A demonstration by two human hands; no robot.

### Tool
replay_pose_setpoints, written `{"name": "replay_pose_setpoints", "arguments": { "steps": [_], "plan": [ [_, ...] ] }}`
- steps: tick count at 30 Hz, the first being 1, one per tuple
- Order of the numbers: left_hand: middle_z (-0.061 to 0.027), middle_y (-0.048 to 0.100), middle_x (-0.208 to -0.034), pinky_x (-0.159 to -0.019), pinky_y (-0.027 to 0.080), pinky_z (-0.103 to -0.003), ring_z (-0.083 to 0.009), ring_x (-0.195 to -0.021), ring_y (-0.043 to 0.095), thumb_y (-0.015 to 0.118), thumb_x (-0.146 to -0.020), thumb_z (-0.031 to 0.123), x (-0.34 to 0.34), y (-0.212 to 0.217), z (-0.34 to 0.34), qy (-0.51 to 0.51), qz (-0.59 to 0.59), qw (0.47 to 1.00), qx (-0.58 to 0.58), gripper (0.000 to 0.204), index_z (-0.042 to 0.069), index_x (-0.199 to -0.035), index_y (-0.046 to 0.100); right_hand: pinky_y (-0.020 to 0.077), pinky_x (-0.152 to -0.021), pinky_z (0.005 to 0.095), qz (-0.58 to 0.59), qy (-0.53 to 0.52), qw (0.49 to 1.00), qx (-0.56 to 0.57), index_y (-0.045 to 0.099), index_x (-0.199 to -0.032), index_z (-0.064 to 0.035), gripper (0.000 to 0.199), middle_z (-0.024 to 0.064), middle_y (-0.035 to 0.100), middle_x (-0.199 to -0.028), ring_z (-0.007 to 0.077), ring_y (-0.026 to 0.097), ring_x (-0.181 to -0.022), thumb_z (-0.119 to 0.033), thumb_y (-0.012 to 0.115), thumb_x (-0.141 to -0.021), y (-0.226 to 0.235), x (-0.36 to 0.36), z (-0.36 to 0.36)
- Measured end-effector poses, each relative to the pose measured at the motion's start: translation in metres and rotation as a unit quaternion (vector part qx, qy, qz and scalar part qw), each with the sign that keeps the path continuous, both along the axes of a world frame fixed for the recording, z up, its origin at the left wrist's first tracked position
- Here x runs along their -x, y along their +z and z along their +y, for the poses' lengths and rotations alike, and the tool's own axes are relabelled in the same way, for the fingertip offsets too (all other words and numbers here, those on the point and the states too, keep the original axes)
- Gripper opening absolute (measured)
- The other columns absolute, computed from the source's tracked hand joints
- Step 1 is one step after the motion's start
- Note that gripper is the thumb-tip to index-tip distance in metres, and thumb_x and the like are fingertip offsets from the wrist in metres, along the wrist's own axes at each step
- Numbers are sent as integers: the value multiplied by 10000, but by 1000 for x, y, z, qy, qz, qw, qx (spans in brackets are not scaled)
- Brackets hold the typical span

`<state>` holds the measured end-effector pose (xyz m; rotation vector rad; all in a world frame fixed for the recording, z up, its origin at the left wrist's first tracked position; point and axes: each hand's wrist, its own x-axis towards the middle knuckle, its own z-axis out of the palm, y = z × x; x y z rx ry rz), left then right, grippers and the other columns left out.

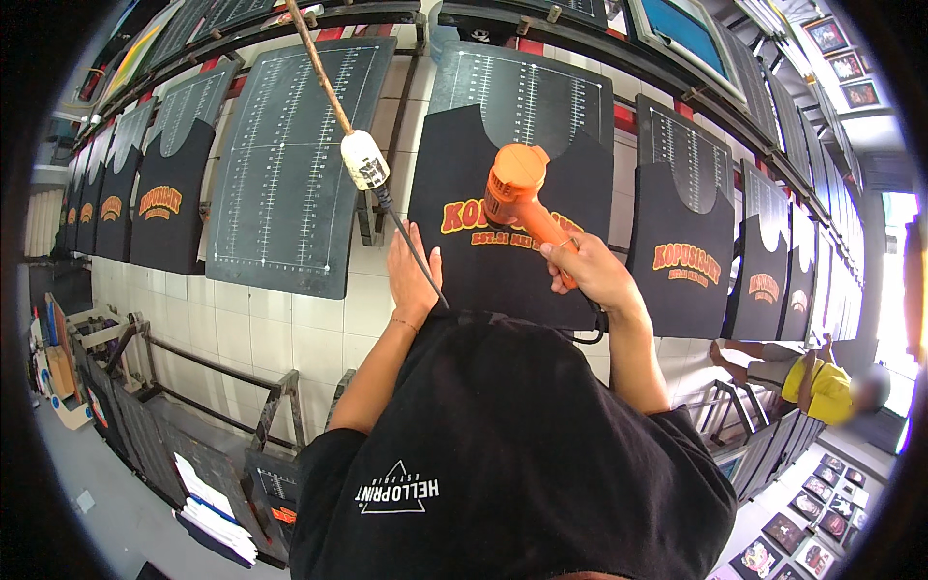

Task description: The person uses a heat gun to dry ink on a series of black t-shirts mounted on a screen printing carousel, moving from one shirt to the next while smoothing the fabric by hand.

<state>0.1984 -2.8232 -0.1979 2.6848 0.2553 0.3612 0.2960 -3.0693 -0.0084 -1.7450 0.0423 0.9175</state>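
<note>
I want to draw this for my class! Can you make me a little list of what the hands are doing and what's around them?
Place: print workshop, long row of black boards
Right hand: grips an orange heat gun pointed at the shirt
Left hand: flat on the black shirt, beside a black cord
Shirt print: orange and yellow lettering
Neighbouring board: bare, white ruler lines
Far right: another person in yellow

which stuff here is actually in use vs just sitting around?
In use: orange heat gun in right hand; black printed shirt under left hand; hanging black cord.

Idle: bare gridded platen; other printed shirts; paper stack.
</note>
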Motion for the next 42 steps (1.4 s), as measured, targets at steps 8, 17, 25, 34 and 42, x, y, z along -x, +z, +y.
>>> {"name": "replay_pose_setpoints", "arguments": {
  "steps": [8, 17, 25, 34, 42],
  "plan": [
    [-263, 330, -1501, -1170, 221, -484, -392, -1420, 280, 497, -965, 306, -42, -5, -5, -56, 43, 996, -47, 615, -101, -1407, 367, 498, -543, 239, -4, -11, 1000, 4, 561, -946, 1, 317, 16, 568, -712, 96, 599, -585, -309, 622, -941, -1, 4, -9],
    [-240, 328, -1509, -1181, 210, -458, -366, -1431, 275, 472, -976, 324, -49, -8, -10, -100, 49, 992, -57, 613, -83, -1421, 361, 498, -554, 239, 9, -51, 998, 22, 553, -962, 2, 287, 17, 548, -716, 96, 590, -591, -278, 612, -943, 2, 7, -22],
    [-239, 315, -1520, -1183, 199, -467, -370, -1433, 269, 462, -980, 326, -40, -2, -15, -128, 67, 988, -50, 625, -81, -1437, 340, 499, -572, 244, -1, -97, 995, -4, 551, -964, -3, 268, 12, 541, -737, 83, 567, -599, -265, 606, -952, 2, 11, -28],
    [-241, 326, -1511, -1184, 195, -477, -372, -1435, 265, 483, -970, 308, -54, -3, -19, -145, 44, 987, -46, 612, -67, -1434, 343, 504, -578, 239, -31, -123, 992, 4, 562, -958, -10, 283, 10, 556, -747, 86, 579, -609, -292, 595, -957, 9, 11, -32],
    [-239, 320, -1515, -1183, 201, -477, -376, -1433, 268, 468, -977, 317, -40, 2, -25, -165, 57, 984, -39, 620, -63, -1446, 329, 496, -552, 236, -22, -141, 990, 11, 562, -948, -1, 329, 27, 573, -752, 109, 611, -612, -326, 614, -948, 1, 13, -48]
  ]
}}
